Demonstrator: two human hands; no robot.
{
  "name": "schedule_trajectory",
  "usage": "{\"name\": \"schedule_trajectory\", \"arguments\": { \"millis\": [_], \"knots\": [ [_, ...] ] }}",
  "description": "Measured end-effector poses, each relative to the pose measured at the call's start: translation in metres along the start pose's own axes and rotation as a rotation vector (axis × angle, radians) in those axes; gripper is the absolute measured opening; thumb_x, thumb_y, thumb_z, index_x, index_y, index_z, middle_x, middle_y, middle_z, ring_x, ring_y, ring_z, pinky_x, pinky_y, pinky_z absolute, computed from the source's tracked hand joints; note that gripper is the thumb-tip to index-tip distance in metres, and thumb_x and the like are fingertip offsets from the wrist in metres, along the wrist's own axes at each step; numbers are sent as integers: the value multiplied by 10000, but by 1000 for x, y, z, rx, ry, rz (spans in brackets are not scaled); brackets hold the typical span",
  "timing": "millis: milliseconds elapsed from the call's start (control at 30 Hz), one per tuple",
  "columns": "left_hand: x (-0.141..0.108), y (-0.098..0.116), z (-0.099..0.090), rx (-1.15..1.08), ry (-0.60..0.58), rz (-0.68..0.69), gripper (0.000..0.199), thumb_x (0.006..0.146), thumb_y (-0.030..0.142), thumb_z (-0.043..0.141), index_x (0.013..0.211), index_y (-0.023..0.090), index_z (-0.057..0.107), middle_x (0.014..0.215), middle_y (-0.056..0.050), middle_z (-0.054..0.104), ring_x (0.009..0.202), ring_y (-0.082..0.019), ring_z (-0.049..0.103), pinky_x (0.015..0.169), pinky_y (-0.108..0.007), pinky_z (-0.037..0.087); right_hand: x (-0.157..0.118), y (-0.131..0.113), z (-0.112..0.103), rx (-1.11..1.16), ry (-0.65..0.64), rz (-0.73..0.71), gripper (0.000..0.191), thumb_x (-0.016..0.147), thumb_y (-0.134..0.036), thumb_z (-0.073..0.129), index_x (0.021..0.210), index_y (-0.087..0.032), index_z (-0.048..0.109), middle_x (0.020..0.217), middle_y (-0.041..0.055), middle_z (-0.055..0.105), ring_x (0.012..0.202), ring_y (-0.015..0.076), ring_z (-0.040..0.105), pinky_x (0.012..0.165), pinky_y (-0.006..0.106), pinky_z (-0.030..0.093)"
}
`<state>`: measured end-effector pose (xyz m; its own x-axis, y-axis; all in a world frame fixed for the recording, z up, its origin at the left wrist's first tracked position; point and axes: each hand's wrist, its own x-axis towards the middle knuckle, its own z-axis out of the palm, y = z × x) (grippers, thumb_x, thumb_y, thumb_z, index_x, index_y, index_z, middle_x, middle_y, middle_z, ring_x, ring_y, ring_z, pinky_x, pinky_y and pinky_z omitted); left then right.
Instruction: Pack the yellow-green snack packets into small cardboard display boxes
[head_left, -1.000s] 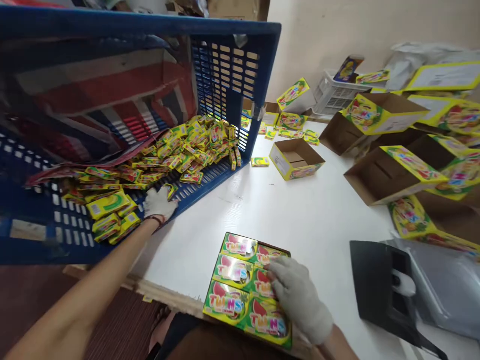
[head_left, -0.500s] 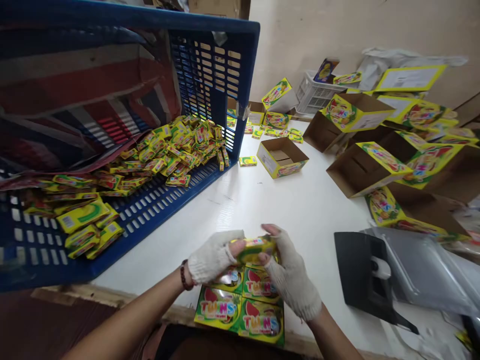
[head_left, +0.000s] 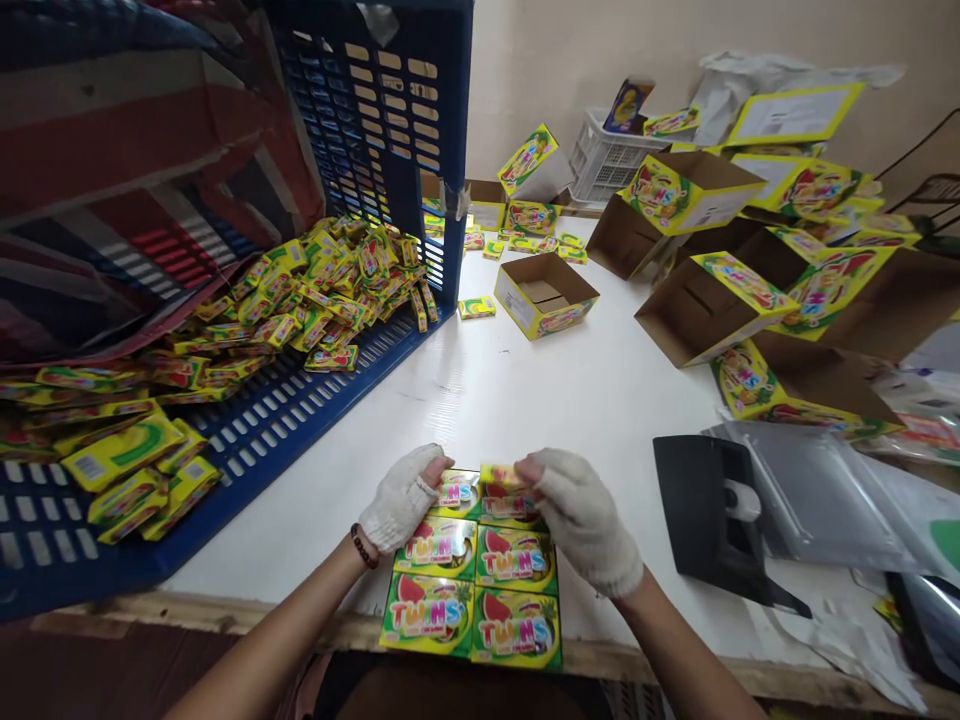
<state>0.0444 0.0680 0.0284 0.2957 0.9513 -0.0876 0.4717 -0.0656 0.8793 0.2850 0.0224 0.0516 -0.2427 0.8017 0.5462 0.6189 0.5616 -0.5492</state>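
Several yellow-green TWINS packs [head_left: 433, 612] lie face up in two columns at the table's near edge. My left hand [head_left: 405, 500], in a white fingerless glove, touches the far left pack [head_left: 457, 494] with its fingers pressed together. My right hand [head_left: 589, 520], gloved alike, has its fingers closed on a small yellow pack [head_left: 499, 474] tipped at the far end of the right column. Part of that pack is behind my fingers.
A tilted blue crate [head_left: 330, 395] with a heap of small packs stands left. An open display box [head_left: 547, 295] sits mid-table. Empty boxes [head_left: 705, 305] pile up at right, beyond a black tape dispenser [head_left: 712, 520] and clear plastic [head_left: 810, 500].
Both hands held a pack above the rows; now my left hand has moved off it to the left column's far pack. My right hand has lowered its pack onto the right column's far end.
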Motion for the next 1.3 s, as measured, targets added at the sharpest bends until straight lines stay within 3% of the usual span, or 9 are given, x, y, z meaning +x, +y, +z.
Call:
{"name": "schedule_trajectory", "arguments": {
  "millis": [100, 300, 433, 633, 800, 1033, 1100, 1167, 1300],
  "knots": [
    [1, 4, 2, -17, 17, -17, 539, 906, 633, 321, 813, 201, 629, 722, -22, 576, 678, -172, 544, 653, -305, 463, -11, -6, -7, -99, -162, -199, 273, 873, -102, 495, 1104, -189, 611, 964, 72, 703, 876, 202, 640, 749, 376, 543],
    [2, 4, 3, -40, 7, -35, 501, 907, 616, 343, 791, 201, 599, 721, -13, 560, 661, -164, 518, 634, -295, 430, -16, -10, 13, -196, -208, -64, 343, 863, -220, 554, 1201, -176, 586, 1152, 140, 614, 1089, 277, 559, 879, 470, 507],
    [0, 6, 2, -28, 22, -38, 501, 906, 609, 348, 792, 194, 603, 732, -24, 565, 675, -173, 526, 650, -308, 433, -2, -10, 21, -134, -282, -169, 387, 854, -161, 502, 1234, -181, 570, 1098, 125, 601, 1000, 246, 557, 836, 445, 496],
    [-2, 2, 4, -148, 19, -46, 456, 889, 596, 422, 772, 187, 587, 726, -10, 540, 681, -161, 513, 656, -291, 426, -2, -7, 11, -271, -323, -107, 264, 859, -184, 510, 1083, -162, 646, 1020, 130, 621, 903, 248, 568, 750, 411, 478],
    [-10, -7, 8, -346, 41, -130, 430, 855, 582, 486, 880, 175, 624, 805, -31, 604, 727, -173, 560, 667, -292, 459, -14, -7, 18, -192, -272, -96, 281, 908, -188, 473, 1141, -169, 629, 1156, 124, 645, 1039, 239, 583, 860, 417, 470],
    [-6, -11, 12, -149, 63, -124, 306, 862, 477, 525, 900, 189, 621, 826, -18, 625, 758, -170, 592, 713, -304, 493, -17, -9, 29, -335, -382, -1, 447, 865, -101, 458, 1299, -107, 565, 1292, 165, 598, 1248, 304, 485, 1015, 501, 380],
    [-3, -9, 9, -86, 60, -72, 292, 883, 447, 497, 930, 187, 622, 877, -32, 634, 803, -179, 609, 757, -322, 509, -16, -9, 27, -331, -425, 9, 453, 881, -151, 458, 1322, -107, 548, 1326, 179, 573, 1278, 320, 460, 1031, 535, 352],
    [-7, -5, 5, 34, 57, 77, 302, 911, 412, 459, 984, 176, 634, 987, -76, 635, 991, -219, 612, 880, -365, 501, -21, -13, 20, -328, -456, 12, 466, 904, -270, 469, 1337, -110, 531, 1370, 200, 534, 1321, 364, 409, 1041, 601, 304],
    [-44, 2, -4, 419, -82, 487, 519, 870, 502, 533, 1267, 170, 567, 1360, -179, 517, 1378, -346, 359, 1113, -543, 312, -47, -42, 10, -337, -512, -16, 681, 821, -551, 586, 1395, -202, 477, 1476, 216, 418, 1367, 462, 310, 1023, 718, 194]
  ]
}}
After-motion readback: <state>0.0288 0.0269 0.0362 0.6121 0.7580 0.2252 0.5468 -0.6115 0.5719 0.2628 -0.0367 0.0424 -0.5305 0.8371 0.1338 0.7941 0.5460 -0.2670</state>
